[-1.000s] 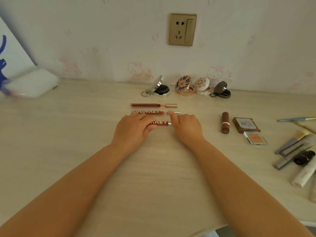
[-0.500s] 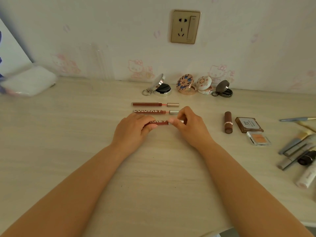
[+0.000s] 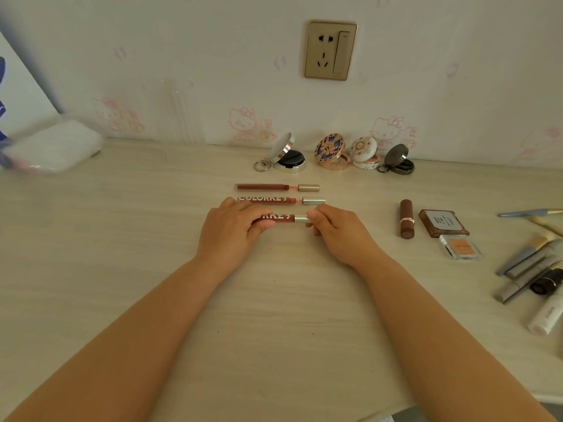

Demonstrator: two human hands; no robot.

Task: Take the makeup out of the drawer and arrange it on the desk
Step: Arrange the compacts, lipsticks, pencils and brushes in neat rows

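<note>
Three brown lip gloss tubes lie in a row on the pale desk. The far tube and the middle tube lie free, each with its cap drawn a little off. My left hand grips the body of the nearest tube. My right hand pinches that tube's silver cap end. Several open round compacts stand in a line by the wall.
A brown lipstick, a brown palette and a small blush pan lie to the right. Several brushes and tubes lie in a loose heap at the right edge. A white pouch sits far left.
My left hand has drawn back along the nearest tube, showing more of its lettering. My right hand now pinches the cap end. The other two tubes have not moved.
</note>
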